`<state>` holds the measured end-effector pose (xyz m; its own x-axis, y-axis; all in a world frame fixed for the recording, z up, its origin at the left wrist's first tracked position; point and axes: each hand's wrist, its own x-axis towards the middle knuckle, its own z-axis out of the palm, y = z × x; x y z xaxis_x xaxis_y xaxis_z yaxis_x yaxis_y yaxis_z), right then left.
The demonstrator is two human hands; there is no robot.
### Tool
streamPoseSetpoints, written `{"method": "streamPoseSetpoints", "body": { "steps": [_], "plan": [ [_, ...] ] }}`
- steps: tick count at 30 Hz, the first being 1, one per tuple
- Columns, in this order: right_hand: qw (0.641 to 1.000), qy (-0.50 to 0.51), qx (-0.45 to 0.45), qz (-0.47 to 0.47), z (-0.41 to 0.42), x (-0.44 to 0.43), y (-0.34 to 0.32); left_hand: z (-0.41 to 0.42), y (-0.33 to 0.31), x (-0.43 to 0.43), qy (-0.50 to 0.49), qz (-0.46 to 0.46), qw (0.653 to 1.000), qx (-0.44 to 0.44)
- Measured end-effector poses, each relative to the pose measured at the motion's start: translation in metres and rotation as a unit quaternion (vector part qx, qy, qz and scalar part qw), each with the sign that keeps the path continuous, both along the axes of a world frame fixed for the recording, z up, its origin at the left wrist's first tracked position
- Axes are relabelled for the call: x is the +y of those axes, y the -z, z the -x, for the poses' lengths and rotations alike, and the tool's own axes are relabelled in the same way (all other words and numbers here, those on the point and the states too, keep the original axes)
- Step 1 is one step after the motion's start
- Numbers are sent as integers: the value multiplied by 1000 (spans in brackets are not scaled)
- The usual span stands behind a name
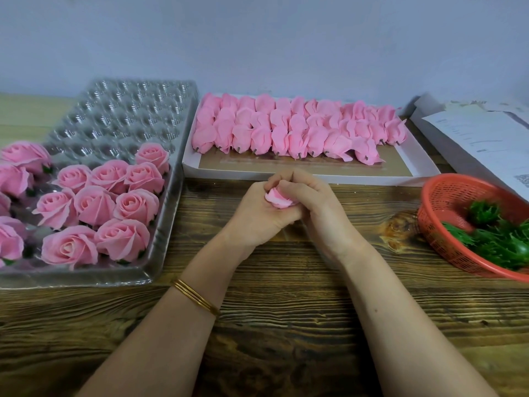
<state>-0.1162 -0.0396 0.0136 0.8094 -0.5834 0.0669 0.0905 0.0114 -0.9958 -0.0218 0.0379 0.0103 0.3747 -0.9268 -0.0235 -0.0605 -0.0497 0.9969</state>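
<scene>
Over the middle of the wooden table point(286, 325) my left hand point(257, 213) and my right hand point(312, 204) are cupped together, both curled round one pink rose head point(277, 199). Only its top petals show between my fingers; the rest is hidden. A clear plastic cavity tray point(120, 110) at the left carries several finished pink roses point(94, 207) with green bases. A white cardboard box point(418, 164) behind my hands holds rows of unfinished pink rose heads point(297, 130) lying on their sides with short stems.
A red plastic basket point(432, 207) with green sepals point(492, 236) sits at the right edge of the table. Sheets of white paper point(481, 138) lie at the back right. A pale wall closes off the back. Gold bangles ring my left wrist.
</scene>
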Motion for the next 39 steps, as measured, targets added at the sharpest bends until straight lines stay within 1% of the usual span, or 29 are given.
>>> {"method": "streamPoseSetpoints", "body": {
  "steps": [6, 11, 14, 19, 20, 24, 26, 34, 39],
  "plan": [
    [999, 10, -19, -32, -1, 4, -2, -1, -2, 0, -25, 5, 999, 41],
    [997, 43, -25, -50, -6, 2, 1, -3, -1, -5, -106, 48, 991, 73],
    [992, 63, -29, -105, -7, 1, 4, -5, -3, -5, -117, 77, 985, 104],
    [990, 68, -23, -122, -8, 0, 6, -10, -2, -5, -150, 116, 970, 150],
    [991, 67, -19, -110, -7, 1, 8, -10, -3, -6, -157, 122, 967, 160],
    [998, 65, 1, -4, -8, 6, 14, -7, -4, -8, -156, 125, 958, 206],
    [998, 64, -9, 18, -10, 10, 15, -6, -4, -8, -145, 122, 959, 211],
    [996, 74, -37, 21, -14, 14, 17, -6, -4, -8, -136, 114, 957, 228],
    [996, 83, -33, 14, -15, 15, 17, -6, -4, -8, -127, 109, 958, 232]
  ]
}}
